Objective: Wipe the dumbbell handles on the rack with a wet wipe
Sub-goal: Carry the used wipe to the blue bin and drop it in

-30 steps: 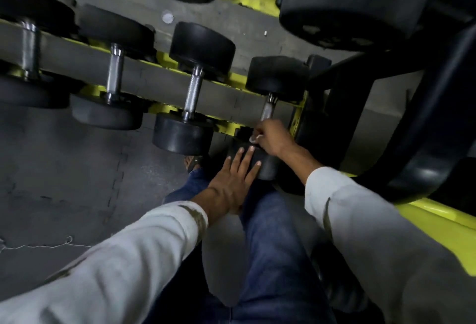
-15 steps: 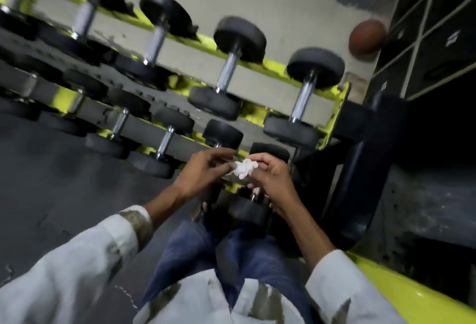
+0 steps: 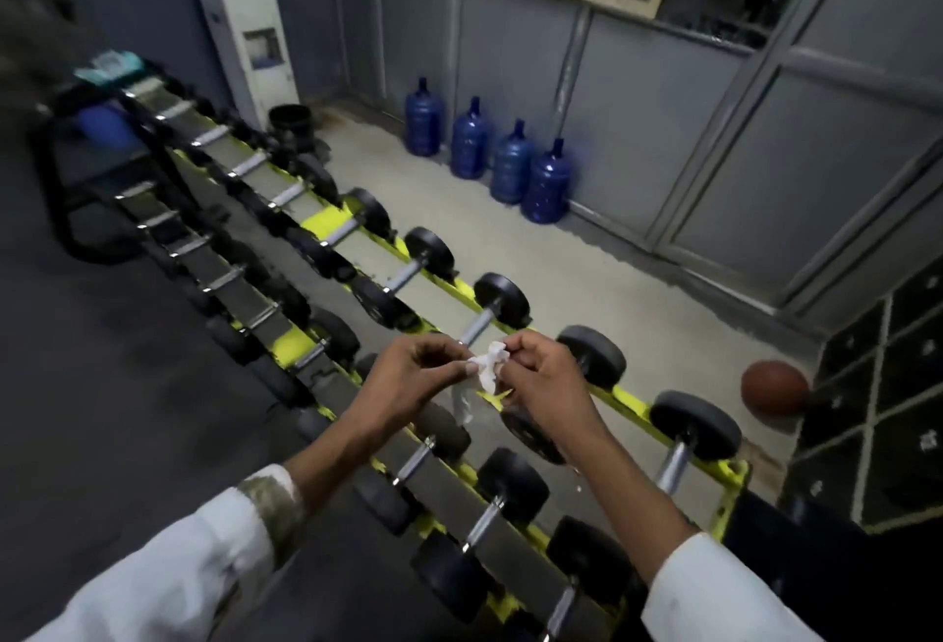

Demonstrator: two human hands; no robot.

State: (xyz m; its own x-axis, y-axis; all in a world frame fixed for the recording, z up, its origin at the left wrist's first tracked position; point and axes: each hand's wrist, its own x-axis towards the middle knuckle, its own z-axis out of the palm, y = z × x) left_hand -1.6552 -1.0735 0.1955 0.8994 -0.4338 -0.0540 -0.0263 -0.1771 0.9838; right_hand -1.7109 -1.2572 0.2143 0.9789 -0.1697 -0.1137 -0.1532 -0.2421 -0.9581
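A crumpled white wet wipe (image 3: 487, 368) hangs between my two hands, above the dumbbell rack. My left hand (image 3: 408, 378) pinches its left edge with fingertips. My right hand (image 3: 543, 378) pinches its right side, fingers curled. Below them the yellow and black rack (image 3: 633, 401) runs diagonally from far left to near right in tiers. Black dumbbells with chrome handles lie across it, such as one (image 3: 673, 465) at the right end of the upper tier and one (image 3: 485, 521) on the lower tier near my arms. Neither hand touches a dumbbell.
Several blue water jugs (image 3: 510, 166) stand by the grey wall behind the rack. A white water dispenser (image 3: 250, 39) is at the far left and a brown ball (image 3: 773, 386) lies at the right by dark lockers (image 3: 888, 396). A teal packet (image 3: 109, 64) sits on the rack's far end.
My right hand left the lowest dumbbell handle and rose with the wipe. My left hand came off the dumbbell head and now pinches the wipe too. The view lifted to show the room.
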